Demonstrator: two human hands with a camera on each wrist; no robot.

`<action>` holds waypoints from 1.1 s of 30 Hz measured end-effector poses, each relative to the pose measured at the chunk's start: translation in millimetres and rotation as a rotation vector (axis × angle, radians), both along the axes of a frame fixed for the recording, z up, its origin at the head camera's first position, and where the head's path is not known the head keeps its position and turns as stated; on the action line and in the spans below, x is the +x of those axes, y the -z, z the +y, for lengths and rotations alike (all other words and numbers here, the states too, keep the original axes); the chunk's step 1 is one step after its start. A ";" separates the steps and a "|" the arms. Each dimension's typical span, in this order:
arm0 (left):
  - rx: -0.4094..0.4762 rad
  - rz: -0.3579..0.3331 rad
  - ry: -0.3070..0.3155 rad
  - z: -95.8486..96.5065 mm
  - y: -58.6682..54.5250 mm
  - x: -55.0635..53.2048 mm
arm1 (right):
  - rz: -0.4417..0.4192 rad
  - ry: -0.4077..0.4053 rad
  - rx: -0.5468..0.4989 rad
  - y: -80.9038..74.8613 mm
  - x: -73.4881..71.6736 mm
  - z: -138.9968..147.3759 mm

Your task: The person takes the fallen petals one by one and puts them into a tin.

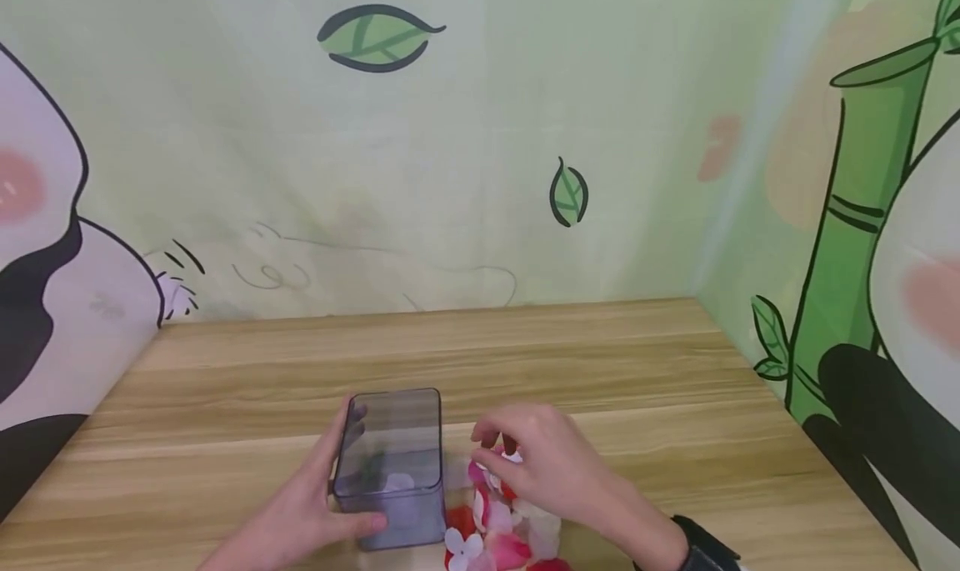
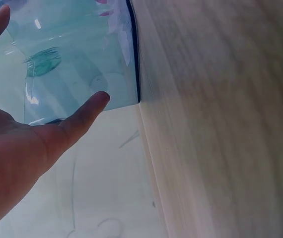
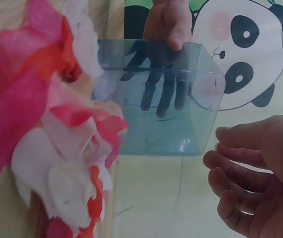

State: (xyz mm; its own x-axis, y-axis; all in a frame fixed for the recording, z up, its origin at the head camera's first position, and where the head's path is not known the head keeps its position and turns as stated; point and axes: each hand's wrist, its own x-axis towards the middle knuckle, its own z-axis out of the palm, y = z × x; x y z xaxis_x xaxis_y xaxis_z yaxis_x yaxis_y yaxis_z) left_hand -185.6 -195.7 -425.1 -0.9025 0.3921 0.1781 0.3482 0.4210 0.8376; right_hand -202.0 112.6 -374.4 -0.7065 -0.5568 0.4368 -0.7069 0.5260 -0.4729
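Note:
A clear, bluish plastic box (image 1: 405, 517) stands on the table, with a few pale petals visible inside, low down. My left hand (image 1: 303, 500) holds it from the left, thumb on the near side and fingers spread along the far left wall. Just right of the box lies a heap of artificial petals (image 1: 510, 548) in pink, red and white. Over the far end of that heap hovers my right hand (image 1: 551, 463), its fingers loosely bent. The right wrist view shows nothing between those fingers (image 3: 246, 173), which are apart from the box and the petals.
The wooden table (image 1: 600, 363) reaches back to a printed fabric backdrop (image 1: 487, 137) with leaves, bamboo and pandas. On my right wrist is a black band (image 1: 701, 546).

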 end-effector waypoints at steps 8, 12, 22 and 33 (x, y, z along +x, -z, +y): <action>0.000 -0.023 0.006 2.1 -1.5 1.1 | -0.191 -0.022 0.194 9.7 -1.1 7.4; -0.013 -0.017 0.004 2.0 -2.1 1.7 | -0.229 -0.049 0.264 16.3 0.4 3.9; 0.032 -0.024 0.029 0.3 0.4 2.5 | -0.278 0.012 0.350 27.0 3.8 -7.7; 0.022 -0.032 0.022 0.1 0.3 3.1 | -0.165 -0.027 0.291 36.0 -1.8 -8.3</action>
